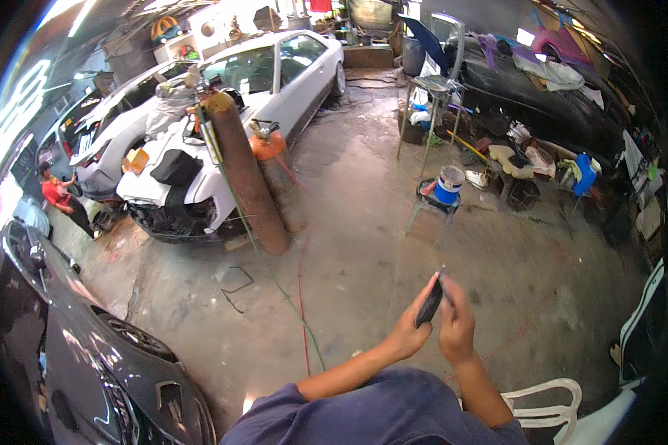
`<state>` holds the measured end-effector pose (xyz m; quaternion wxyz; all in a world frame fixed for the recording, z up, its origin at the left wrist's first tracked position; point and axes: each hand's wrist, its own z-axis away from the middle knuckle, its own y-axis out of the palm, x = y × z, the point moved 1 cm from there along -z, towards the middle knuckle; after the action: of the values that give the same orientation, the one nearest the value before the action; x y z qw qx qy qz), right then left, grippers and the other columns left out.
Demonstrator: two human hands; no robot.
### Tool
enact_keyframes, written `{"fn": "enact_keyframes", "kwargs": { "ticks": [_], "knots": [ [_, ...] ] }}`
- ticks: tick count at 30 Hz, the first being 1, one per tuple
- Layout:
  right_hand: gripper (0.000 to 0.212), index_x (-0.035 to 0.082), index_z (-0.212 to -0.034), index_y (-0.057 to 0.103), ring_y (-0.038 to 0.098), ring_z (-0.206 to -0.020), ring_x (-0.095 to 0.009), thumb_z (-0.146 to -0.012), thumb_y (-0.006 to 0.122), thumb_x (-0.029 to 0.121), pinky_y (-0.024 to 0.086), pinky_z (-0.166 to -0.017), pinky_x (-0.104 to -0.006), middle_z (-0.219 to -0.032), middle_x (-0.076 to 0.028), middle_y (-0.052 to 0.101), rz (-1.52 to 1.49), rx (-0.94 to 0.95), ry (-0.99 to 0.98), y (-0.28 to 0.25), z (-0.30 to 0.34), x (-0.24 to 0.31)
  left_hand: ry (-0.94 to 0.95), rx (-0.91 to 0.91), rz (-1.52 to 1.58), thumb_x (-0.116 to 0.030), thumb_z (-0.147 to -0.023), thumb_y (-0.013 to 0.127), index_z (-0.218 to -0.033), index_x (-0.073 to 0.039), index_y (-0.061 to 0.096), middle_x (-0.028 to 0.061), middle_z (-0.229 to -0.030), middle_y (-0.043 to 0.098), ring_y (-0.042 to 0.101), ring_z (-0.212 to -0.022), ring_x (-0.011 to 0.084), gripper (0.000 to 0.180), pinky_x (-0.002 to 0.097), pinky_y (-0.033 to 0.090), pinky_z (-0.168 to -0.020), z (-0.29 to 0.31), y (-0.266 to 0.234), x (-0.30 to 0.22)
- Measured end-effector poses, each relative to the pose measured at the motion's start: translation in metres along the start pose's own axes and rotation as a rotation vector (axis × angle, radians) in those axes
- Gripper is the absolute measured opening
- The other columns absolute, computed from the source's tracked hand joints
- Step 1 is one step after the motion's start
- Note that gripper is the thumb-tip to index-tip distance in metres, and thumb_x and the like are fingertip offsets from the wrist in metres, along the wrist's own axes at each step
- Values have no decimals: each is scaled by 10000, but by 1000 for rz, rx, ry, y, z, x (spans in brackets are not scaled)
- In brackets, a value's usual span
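Note:
In front of my body, my left hand (410, 331) is closed around a flat, dark, oblong object (429, 304) whose kind I cannot make out. The object points up and away from me, slightly tilted. Close against its right side is my right hand (456, 326), with the fingers raised and smeared by motion. Whether those fingers touch the object or grip a part of it is hidden. Both bare forearms come out of dark blue sleeves.
A small stool (432, 208) bears a blue-and-white bucket (449, 185) ahead. Left stand a rusty gas cylinder (246, 174), an orange tank (267, 145) and a white car (263, 70). Hoses (302, 297) cross the floor. A white plastic chair (549, 400) is at my right; a person (63, 196) stands far left.

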<state>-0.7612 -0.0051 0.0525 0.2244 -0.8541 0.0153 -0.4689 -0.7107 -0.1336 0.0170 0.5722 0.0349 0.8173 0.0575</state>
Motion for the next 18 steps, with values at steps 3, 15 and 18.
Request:
{"fn": "enact_keyframes", "kwargs": {
  "ticks": [3, 15, 18],
  "knots": [
    [334, -2, -1295, 574, 621, -1150, -299, -1033, 496, 190, 468, -1013, -400, -1258, -172, 641, -235, -42, 399, -12, -30, -33, -31, 200, 33, 12, -920, 578, -1577, -4, 236, 146, -1625, 298, 237, -1518, 244, 740, 359, 196, -1221, 2, -3, -15],
    [379, -74, -1312, 544, 583, -1160, -256, -1057, 471, 197, 434, -1023, -385, -1292, -178, 599, -669, -10, 365, 30, -52, -42, 54, -233, -266, -431, -1062, 422, -1584, -11, 189, 178, -1641, 205, 298, -1476, 250, 709, 398, 236, -1209, -59, -40, 47],
    [371, -73, -1309, 547, 584, -1161, -259, -1041, 466, 169, 447, -1006, -387, -1255, -163, 615, -566, 158, 451, 27, -70, -53, 61, -243, -101, -631, -1013, 355, -1596, 9, 92, 210, -1667, 103, 82, -1550, 288, 905, 404, 63, -1244, -83, -47, 39]
  ]
}}
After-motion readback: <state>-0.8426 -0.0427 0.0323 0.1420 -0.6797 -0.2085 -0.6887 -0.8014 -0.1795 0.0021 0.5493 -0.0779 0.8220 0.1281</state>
